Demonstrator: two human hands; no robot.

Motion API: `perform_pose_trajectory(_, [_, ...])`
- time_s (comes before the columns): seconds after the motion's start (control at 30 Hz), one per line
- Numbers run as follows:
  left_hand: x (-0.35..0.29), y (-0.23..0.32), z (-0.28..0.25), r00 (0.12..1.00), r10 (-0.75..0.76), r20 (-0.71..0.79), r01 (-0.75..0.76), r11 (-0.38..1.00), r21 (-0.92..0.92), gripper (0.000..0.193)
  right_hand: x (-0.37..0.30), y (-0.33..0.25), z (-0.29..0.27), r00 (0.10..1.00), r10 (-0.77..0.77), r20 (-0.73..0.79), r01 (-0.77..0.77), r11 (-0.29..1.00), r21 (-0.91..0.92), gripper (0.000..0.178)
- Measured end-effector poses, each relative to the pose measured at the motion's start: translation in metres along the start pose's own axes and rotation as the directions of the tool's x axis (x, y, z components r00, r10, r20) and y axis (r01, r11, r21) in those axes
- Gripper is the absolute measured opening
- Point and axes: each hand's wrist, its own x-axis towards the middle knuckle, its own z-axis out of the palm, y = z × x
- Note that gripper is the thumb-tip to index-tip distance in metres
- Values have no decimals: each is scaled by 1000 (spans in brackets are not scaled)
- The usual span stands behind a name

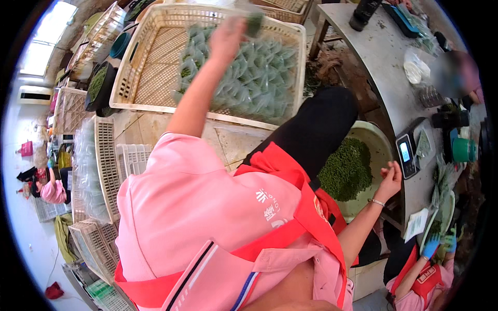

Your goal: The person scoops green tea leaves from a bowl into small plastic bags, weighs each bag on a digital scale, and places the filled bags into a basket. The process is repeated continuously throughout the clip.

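My left hand [227,40] is raised over the large cream plastic crate [150,103], its fingers closed on a small clear bag with green contents [253,24], blurred by motion. Below it, rows of filled clear bags [249,85] stand packed on the crate's right side; the left side shows bare lattice. My right hand [391,179], a bracelet at its wrist, hovers by the table edge next to a digital scale [408,153]. Its fingers are loosely bent and apart, with nothing visible in them. Close by is a pale green basin [381,142] holding small green berries [346,171] like peppercorns.
A metal table [381,62] curves along the right, bearing a black bottle [365,14] and a green cup [463,150]. A co-worker's blue-gloved hands [431,245] work at lower right. Crates [104,166] stack up at left, where another person [53,191] is farther off.
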Motion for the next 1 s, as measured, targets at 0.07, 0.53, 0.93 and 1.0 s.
perform_pose_trajectory(0.07, [19, -44, -74, 990, 11, -142, 47, 915, 401, 57, -13, 12, 12, 987, 87, 137, -83, 996, -34, 20])
perform_pose_trajectory(0.53, [80, -257, -156, 881, -401, -251, 473, 746, 469, 54, -49, 57, 26, 828, 372, 418, -233, 908, -347, 20])
perform_pose_trajectory(0.93, [89, -228, -135, 984, 6, -180, 131, 657, 742, 80, -106, 89, 47, 824, 441, 357, 67, 549, -833, 45])
perform_pose_trajectory(1.0, [83, -164, -74, 998, 63, -16, -40, 797, 603, 70, -117, 117, 47, 746, 499, 441, 117, 554, -824, 38])
